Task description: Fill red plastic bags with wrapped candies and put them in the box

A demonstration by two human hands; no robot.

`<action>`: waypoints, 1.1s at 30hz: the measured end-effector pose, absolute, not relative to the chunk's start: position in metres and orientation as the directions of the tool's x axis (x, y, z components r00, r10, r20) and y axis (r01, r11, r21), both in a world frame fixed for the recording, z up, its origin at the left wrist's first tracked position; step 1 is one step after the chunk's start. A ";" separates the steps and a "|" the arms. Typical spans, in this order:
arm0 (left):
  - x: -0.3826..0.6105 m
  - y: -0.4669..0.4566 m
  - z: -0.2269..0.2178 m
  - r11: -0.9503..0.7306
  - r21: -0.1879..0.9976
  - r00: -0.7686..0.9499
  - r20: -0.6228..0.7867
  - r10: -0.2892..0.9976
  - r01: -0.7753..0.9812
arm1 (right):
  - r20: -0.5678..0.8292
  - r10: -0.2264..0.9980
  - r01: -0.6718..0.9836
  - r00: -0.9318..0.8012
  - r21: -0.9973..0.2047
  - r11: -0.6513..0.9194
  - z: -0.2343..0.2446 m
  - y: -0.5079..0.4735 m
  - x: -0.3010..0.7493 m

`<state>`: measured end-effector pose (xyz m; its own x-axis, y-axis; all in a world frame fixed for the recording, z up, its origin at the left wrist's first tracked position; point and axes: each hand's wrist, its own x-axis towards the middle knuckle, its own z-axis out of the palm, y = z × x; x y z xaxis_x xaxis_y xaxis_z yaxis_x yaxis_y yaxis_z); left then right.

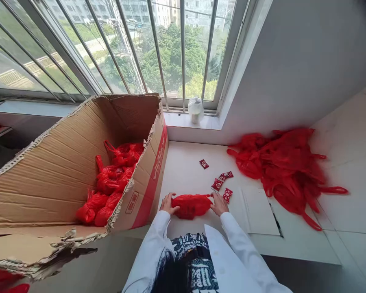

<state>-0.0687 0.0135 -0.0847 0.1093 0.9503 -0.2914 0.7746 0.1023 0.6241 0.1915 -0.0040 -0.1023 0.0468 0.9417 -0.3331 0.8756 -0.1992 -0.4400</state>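
A filled red plastic bag [191, 206] lies on the white tabletop in front of me, stretched sideways between my hands. At its left end, the fingers of my left hand [169, 204] are closed on the plastic. My right hand [219, 204] grips the opposite end. Dark shapes show faintly through the bag, but I cannot make out its contents. Just beyond my right hand lie several small red wrapped packets [217, 184], with one single packet [204, 164] farther off toward the window.
To the left stands a large cardboard box [146, 191] with torn edges, holding several knotted red bags [110, 179]. A heap of red plastic bags [280, 171] lies at the right, beside a paper pad [259, 211]. A white-wrapped item [195, 110] sits on the sill of the barred window.
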 end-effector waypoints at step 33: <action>-0.040 -0.011 0.011 -0.380 0.620 0.519 -0.051 0.854 0.686 | -0.276 0.873 0.103 0.402 -0.934 -0.342 -0.054 -0.046 0.191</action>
